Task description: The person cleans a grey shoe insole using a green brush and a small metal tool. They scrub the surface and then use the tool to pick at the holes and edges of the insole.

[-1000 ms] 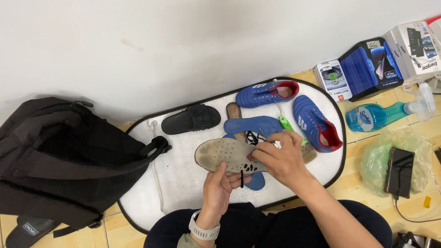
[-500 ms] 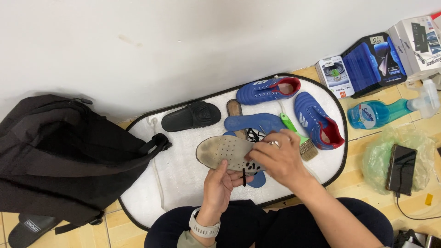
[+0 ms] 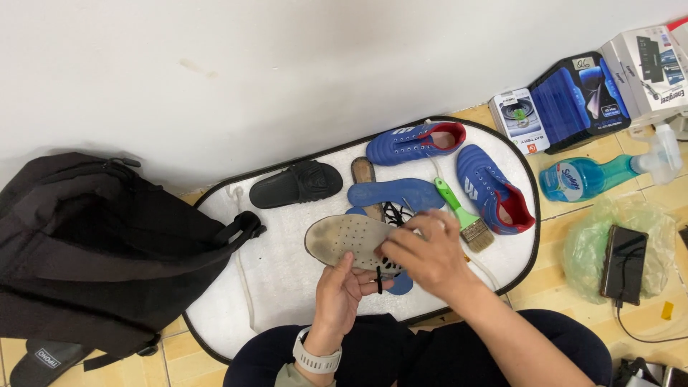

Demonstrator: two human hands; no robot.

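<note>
2 hands: both on perforated insole (image 3: 347, 240)
L hand (image 3: 342, 295): pinches underside
R hand (image 3: 424, 254): grips heel end; blurred
Tip: support mid-insole, avoid creasing

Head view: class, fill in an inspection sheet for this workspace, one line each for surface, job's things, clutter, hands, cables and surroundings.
Surface: white oval mat with a dark rim, lying on a tiled floor.
Job's things: worn perforated insole, held underside up; blue insole and black laces beyond it.
Clutter: two blue shoes, black slide sandal, green-handled brush.
Hands: left hand in a grip on the insole's near edge; right hand blurred over its heel end.
Cables: thin black cable running from the phone.
Surroundings: white wall, black backpack, blue spray bottle, boxes, clear plastic bag.
</note>
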